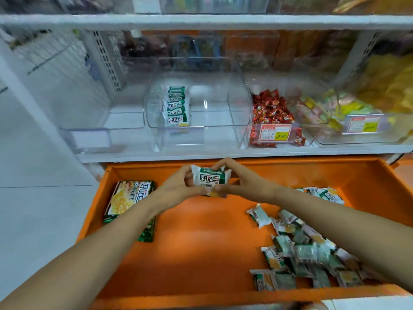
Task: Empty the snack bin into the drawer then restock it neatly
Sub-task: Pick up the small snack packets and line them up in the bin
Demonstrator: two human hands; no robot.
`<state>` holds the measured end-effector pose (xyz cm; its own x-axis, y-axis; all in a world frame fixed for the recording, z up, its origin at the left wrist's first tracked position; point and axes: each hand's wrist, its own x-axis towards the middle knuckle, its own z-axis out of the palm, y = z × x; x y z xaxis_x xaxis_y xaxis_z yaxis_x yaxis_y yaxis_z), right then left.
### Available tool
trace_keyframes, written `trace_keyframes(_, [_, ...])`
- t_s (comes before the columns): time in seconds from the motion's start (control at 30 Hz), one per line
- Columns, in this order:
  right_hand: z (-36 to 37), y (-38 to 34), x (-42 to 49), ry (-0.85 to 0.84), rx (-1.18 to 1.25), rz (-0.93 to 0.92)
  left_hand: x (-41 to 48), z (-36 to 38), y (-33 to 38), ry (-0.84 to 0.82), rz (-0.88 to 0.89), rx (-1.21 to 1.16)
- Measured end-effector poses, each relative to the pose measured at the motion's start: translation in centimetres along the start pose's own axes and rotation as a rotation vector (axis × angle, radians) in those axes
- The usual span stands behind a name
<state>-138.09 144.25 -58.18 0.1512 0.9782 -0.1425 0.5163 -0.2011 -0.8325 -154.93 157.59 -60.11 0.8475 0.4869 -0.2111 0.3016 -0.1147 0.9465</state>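
Two hands meet above the open orange drawer, both clamped on a small stack of snack packets. The left hand pinches one end and the right hand the other, probably to square the edges so the stack will stand neatly. We cannot count the packets in the stack (blur softens its edges). On the shelf behind, the clear snack bin holds one tidy row of packets along its left side, so we judge restocking is underway. A loose pile of packets lies in the drawer's right corner, within easy reach. A larger boxed pack lies at the left.
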Motion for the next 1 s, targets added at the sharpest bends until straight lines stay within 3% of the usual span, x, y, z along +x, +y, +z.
trace_keyframes(0.13, [-1.5,-6.0,-0.3,0.014,0.091,-0.105,-2.5,-2.8,3.4,0.059,0.147,0.032])
trace_keyframes(0.23, [-3.7,-10.1,1.1,0.064,0.018,-0.217,-3.4,-4.9,6.5,0.163,0.310,0.150])
trace_keyframes(0.4, [-7.7,-13.3,7.3,0.223,0.051,-0.210,-1.3,-9.7,6.0,0.579,0.561,0.840])
trace_keyframes(0.5, [-8.0,-12.4,12.0,0.181,-0.154,-0.152,0.6,-11.1,3.6,0.560,0.512,1.059])
trace_keyframes(0.7, [-4.9,-7.2,20.2,-0.070,-0.558,-0.023,2.5,-11.0,1.3,0.550,0.488,1.081])
trace_keyframes(0.87, [-3.4,-5.9,23.0,0.061,-0.584,-0.062,3.2,-11.2,0.6,0.579,0.485,1.112])
trace_keyframes(1.0, [-3.4,-6.0,23.9,0.054,-0.624,-0.035,3.4,-11.2,0.5,0.587,0.467,1.139])
